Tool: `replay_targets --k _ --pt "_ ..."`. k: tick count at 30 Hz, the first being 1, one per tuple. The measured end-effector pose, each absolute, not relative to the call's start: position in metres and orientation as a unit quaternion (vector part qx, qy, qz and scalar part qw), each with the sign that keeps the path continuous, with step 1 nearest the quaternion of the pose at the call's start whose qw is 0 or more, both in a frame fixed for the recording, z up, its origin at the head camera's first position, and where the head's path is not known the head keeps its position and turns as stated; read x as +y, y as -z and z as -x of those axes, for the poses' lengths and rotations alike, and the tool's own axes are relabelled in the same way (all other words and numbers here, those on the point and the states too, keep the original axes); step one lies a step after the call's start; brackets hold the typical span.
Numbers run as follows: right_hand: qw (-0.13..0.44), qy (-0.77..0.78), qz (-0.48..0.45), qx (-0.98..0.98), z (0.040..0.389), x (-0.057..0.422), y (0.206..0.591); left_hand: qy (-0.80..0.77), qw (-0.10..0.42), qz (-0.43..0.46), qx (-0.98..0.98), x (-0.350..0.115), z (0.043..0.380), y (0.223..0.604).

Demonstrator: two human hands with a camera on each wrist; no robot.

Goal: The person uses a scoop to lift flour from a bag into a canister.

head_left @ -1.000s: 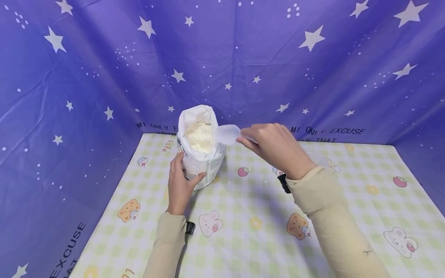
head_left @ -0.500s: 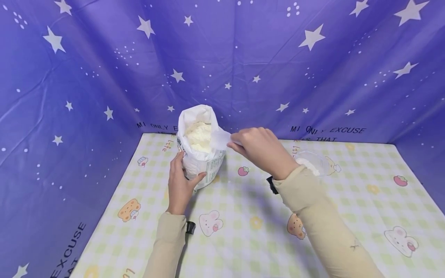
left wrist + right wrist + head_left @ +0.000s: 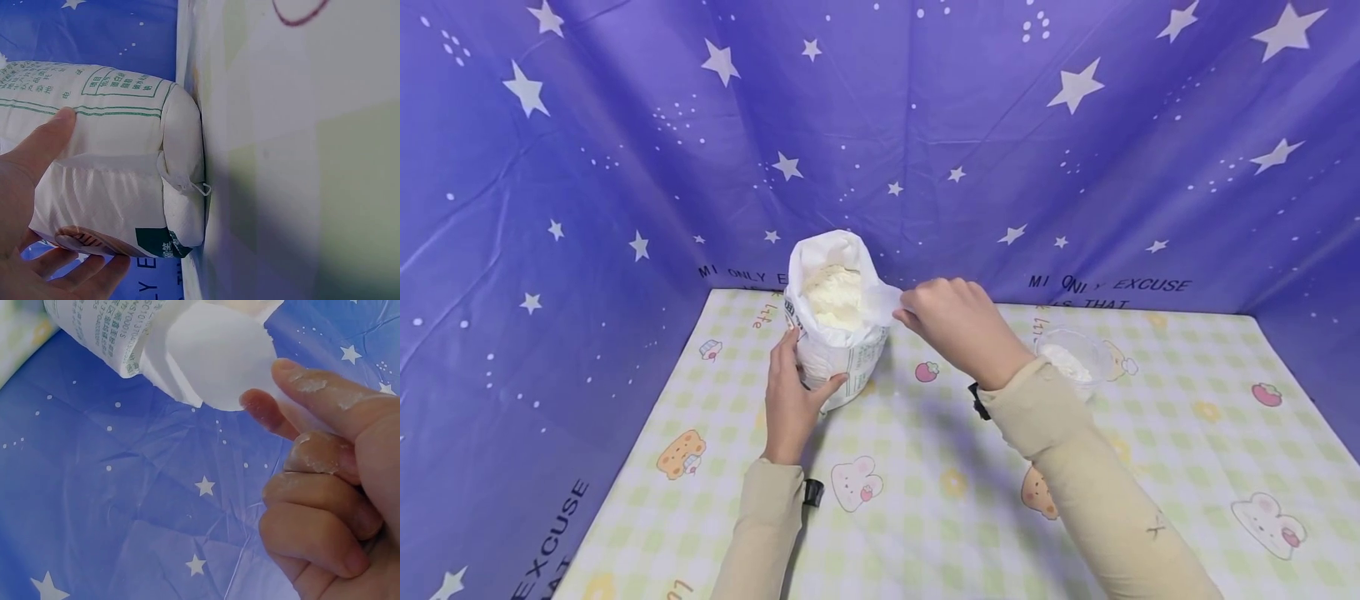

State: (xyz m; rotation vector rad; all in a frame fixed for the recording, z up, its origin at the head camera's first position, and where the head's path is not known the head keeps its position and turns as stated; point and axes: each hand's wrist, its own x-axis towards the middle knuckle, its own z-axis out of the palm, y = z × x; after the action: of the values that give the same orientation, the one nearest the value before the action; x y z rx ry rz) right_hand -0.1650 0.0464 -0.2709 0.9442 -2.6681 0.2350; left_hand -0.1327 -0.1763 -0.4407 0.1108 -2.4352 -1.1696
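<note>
A white cloth-like bag of flour (image 3: 857, 367) with green print stands upright on the table, its mouth rolled open and pale powder (image 3: 835, 296) heaped inside. My left hand (image 3: 793, 404) holds the bag's near left side; in the left wrist view the thumb (image 3: 56, 128) lies on one face and the fingers wrap the other. My right hand (image 3: 962, 325) pinches the handle of a translucent white scoop (image 3: 222, 356). The scoop's blade overlaps the right rim of the bag's mouth, and its tip is hard to make out. White powder clings to the right fingers (image 3: 322, 453).
To the right, partly behind my right forearm, a clear plastic bowl (image 3: 1093, 354) holds some white powder. A green checked tablecloth (image 3: 917, 517) with cartoon prints covers the table. A blue star-printed curtain (image 3: 910, 108) rises behind and at the sides.
My right hand has moved left with the scoop, bringing its blade to the bag's rim. The clear bowl has come into fuller view. My left hand stays on the bag.
</note>
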Motion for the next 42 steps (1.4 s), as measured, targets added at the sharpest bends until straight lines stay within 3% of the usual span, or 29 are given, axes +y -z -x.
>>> replay_targets --k 12,42 --pt "0.162 -0.079 -0.319 -0.931 0.165 0.037 0.276 0.420 0.220 -0.039 -0.880 -0.176 0.133 0.442" --pt "0.098 -0.106 -0.281 -0.949 0.193 0.019 0.293 0.415 0.222 -0.042 -0.881 -0.176 0.134 0.441"
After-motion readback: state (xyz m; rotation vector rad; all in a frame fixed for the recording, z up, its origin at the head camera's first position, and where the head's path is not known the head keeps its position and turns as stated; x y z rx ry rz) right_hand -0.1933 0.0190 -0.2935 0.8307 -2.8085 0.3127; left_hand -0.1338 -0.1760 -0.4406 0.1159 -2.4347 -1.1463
